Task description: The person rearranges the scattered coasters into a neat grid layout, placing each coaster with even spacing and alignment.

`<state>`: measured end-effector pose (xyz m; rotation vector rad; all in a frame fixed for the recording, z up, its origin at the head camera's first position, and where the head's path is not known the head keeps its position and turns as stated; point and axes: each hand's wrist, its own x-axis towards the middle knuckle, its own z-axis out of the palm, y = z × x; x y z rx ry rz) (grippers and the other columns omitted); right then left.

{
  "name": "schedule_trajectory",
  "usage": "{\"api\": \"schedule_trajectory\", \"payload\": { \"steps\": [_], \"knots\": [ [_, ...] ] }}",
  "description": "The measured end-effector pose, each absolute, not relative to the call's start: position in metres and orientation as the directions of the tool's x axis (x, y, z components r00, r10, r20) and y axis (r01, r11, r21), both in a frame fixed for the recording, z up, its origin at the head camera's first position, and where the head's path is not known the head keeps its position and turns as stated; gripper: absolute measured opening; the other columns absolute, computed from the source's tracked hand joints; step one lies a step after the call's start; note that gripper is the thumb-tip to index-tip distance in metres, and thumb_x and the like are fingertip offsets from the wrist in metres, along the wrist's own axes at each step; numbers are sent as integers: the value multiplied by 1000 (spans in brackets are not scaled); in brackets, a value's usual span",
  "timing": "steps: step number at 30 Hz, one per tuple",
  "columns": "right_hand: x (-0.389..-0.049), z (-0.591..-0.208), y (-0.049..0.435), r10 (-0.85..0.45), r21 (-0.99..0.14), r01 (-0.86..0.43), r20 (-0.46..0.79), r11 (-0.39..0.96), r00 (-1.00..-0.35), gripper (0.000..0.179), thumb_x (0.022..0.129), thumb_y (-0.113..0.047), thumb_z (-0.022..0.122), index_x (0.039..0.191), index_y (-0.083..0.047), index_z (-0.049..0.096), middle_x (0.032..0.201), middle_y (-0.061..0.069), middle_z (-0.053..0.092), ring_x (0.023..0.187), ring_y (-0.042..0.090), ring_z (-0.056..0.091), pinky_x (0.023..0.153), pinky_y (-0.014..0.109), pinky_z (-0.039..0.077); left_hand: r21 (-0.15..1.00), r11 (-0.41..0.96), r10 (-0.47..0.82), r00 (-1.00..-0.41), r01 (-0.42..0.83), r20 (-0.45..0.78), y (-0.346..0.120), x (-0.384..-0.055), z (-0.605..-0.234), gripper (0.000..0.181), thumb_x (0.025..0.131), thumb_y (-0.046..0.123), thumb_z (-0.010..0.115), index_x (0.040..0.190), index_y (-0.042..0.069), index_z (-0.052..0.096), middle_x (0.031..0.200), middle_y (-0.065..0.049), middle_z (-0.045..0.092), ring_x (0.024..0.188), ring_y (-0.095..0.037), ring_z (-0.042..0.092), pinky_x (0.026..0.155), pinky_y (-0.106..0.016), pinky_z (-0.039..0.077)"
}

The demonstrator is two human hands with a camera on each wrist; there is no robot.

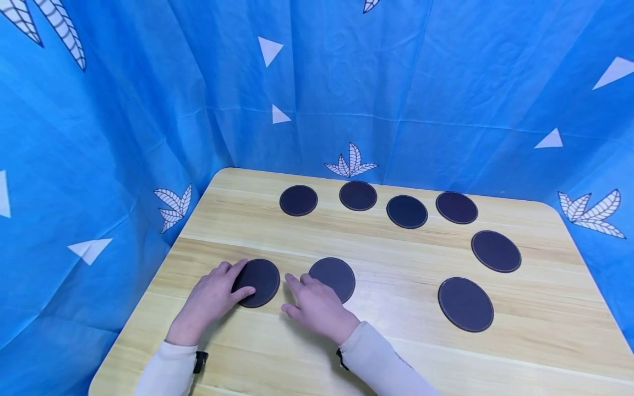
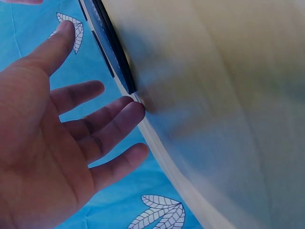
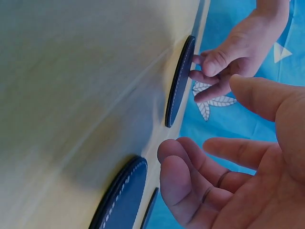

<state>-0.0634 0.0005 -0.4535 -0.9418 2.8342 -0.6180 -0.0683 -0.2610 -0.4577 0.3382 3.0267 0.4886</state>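
A round black coaster with a stitched rim lies at the left of the wooden table. My left hand is at its left side, thumb and fingers spread over its edge in the head view. In the left wrist view the fingers of that hand are loosely extended, fingertips right by the coaster's edge. My right hand hovers in front of a second coaster and hides its lower left part. Nothing lies between its relaxed fingers in the right wrist view, where that coaster shows its stitched edge below.
Several more dark round coasters lie in an arc, from the back left coaster round to the right-hand one. The pale wooden table has rounded corners. A blue patterned curtain hangs behind it and at the left.
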Motion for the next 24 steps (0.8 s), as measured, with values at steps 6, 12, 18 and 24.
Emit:
{"api": "schedule_trajectory", "payload": {
  "steps": [6,12,18,24],
  "knots": [
    [-64,-457,-10,-573,-394,-530,9,751,-819,68,93,-42,72,145,-2,53,106,12,66,87,21,64,71,33,55,307,929,225,-974,206,-27,-261,-69,-458,67,90,42,76,141,2,57,105,-17,59,89,-34,63,71,-54,53],
    [-65,-460,-23,-530,-482,-443,-54,756,-847,75,94,-40,72,150,1,44,111,17,67,86,27,67,73,37,56,294,937,214,-976,190,-49,-261,-69,-458,64,91,42,75,134,-3,61,99,-15,59,81,-30,61,69,-52,53],
    [-71,-463,-37,-469,-573,-323,-123,753,-874,75,95,-35,67,149,9,40,107,22,70,97,33,69,84,42,56,260,954,177,-980,149,-88,-260,-65,-457,67,93,40,73,129,-14,59,100,-21,58,82,-34,62,71,-53,55],
    [-78,-468,-50,-396,-621,-213,-171,755,-902,71,95,-33,66,145,12,44,109,24,70,102,29,68,87,40,55,248,966,120,-981,79,-153,-254,-62,-455,66,96,39,69,128,-17,57,105,-30,58,91,-43,64,73,-57,55]
  ]
}}
